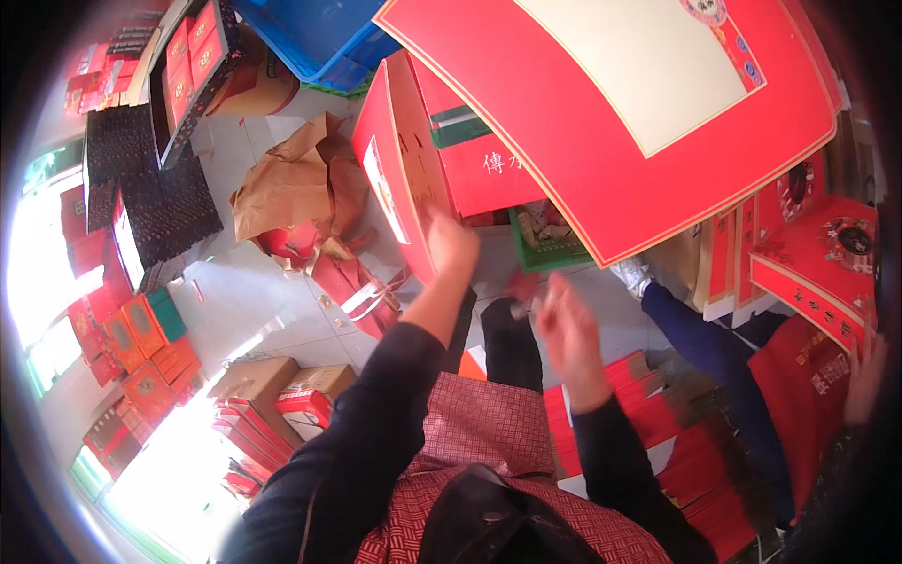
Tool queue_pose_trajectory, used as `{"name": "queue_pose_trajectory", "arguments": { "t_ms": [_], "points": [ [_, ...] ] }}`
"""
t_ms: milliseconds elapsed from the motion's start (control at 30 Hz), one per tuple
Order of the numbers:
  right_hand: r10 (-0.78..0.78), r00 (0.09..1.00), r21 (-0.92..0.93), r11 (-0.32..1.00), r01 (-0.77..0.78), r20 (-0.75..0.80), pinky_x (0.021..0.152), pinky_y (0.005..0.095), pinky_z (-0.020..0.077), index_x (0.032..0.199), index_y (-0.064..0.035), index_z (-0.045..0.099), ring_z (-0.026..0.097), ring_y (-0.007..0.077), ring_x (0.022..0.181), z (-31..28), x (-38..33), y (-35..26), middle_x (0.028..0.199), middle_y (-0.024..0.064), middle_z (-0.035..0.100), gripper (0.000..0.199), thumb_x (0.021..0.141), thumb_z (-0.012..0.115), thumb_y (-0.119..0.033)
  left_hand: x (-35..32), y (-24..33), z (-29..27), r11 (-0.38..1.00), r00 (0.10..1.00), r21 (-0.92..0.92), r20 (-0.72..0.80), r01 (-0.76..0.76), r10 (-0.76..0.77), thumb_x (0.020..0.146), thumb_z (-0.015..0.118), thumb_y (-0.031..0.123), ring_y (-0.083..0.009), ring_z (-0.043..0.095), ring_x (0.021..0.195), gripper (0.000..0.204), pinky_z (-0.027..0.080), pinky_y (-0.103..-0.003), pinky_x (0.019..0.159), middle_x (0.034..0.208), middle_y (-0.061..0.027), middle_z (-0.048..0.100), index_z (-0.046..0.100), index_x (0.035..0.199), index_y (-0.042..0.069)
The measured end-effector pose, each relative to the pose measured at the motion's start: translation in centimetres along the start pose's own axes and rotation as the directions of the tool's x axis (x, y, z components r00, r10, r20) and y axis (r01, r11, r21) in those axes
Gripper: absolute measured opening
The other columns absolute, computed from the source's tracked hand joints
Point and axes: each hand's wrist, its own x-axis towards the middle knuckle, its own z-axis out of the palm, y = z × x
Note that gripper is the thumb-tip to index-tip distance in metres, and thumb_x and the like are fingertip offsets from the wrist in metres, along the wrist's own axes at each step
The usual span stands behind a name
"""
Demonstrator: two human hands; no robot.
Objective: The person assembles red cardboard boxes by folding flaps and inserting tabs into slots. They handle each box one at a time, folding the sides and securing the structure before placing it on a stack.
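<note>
A red gift box [373, 155] with a bare tan cardboard inside stands tilted in front of me. My left hand [453, 246] is at its near edge, fingers bent against the panel and partly hidden. To the right, my right hand [570, 334] is raised over my lap, blurred by motion. A small dark red thing [522, 286] shows beside its fingertips; whether the hand holds it is unclear. A large red board [695, 193] with a cream panel spreads above both hands and covers part of a red box side [479, 169].
Brown paper bag [291, 193] and red bundle [352, 287] lie on the tiled floor. Blue crate [324, 42] stands at the back, a green crate [554, 252] under the board. Red stacks [695, 442] lie right. A co-worker's hand [866, 376] is by a red box [817, 273].
</note>
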Motion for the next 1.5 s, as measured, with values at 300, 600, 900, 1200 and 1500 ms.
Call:
{"name": "queue_pose_trajectory", "arguments": {
  "t_ms": [300, 600, 900, 1200, 1500],
  "points": [
    [-0.263, 0.936, 0.476, 0.808, 0.347, -0.234, 0.056, 0.0252, 0.0417, 0.085, -0.0039, 0.056, 0.05, 0.0137, 0.063, -1.6, 7.6, -10.9, 0.072, 0.0033, 0.055, 0.026, 0.088, 0.056, -0.029, 1.7, -5.7, -20.7, 0.946, 0.974, 0.23, 0.078, -0.227, 0.214, 0.072, 0.05, 0.002, -0.0372, 0.057, 0.098, 0.045, 0.046, -0.04, 0.085, 0.102, -0.026, 0.059, 0.052, 0.117, 0.0],
    [-0.197, 0.978, -0.452, 0.868, 0.206, 0.066, 0.059, 0.0228, 0.0445, 0.102, -0.0001, 0.061, 0.057, 0.0119, 0.065, 7.1, -10.5, -21.6, 0.085, 0.0099, 0.064, 0.021, 0.084, 0.05, -0.001, -18.3, 1.7, -47.9, 0.884, 0.908, -0.328, 0.14, -0.333, 0.394, 0.075, 0.056, -0.003, -0.013, 0.057, 0.086, 0.031, 0.045, -0.027, 0.077, 0.089, -0.0118, 0.063, 0.055, 0.106, -0.005],
    [-0.727, 0.631, -0.762, 0.238, 0.603, 0.272, 0.064, 0.0251, 0.0495, 0.087, 0.0008, 0.065, 0.062, 0.0137, 0.071, 19.2, -22.7, -30.6, 0.084, 0.0067, 0.064, 0.01, 0.077, 0.062, 0.003, -21.6, 7.0, -47.8, 0.648, 0.635, 0.129, 0.411, -0.751, 0.654, 0.075, 0.056, 0.005, -0.0383, 0.058, 0.068, 0.026, 0.046, -0.043, 0.061, 0.07, -0.0245, 0.056, 0.053, 0.099, -0.001],
    [-0.151, 0.784, -0.789, 0.039, 0.614, 0.603, 0.062, 0.0312, 0.0468, 0.087, -0.0058, 0.062, 0.059, 0.025, 0.072, 27.0, -31.3, -24.3, 0.091, 0.0075, 0.06, 0.015, 0.08, 0.063, -0.019, -15.8, 9.0, -59.3, 0.388, 0.312, 0.047, 0.687, -0.921, 0.656, 0.071, 0.054, 0.004, -0.0388, 0.056, 0.077, 0.039, 0.045, -0.046, 0.066, 0.079, -0.0212, 0.058, 0.054, 0.11, 0.006],
    [-0.274, 0.565, -0.548, 0.146, 0.824, 0.778, 0.044, 0.0296, 0.0392, 0.097, -0.0031, 0.063, 0.055, 0.0196, 0.053, 37.3, -32.0, -26.8, 0.066, 0.0051, 0.056, 0.017, 0.08, 0.059, -0.006, -11.0, 11.0, -54.9, 0.323, 0.259, -0.009, 0.577, -0.946, 0.774, 0.07, 0.052, -0.001, -0.0386, 0.057, 0.075, 0.043, 0.045, -0.045, 0.066, 0.08, -0.0212, 0.059, 0.055, 0.111, 0.008]
  ]
}}
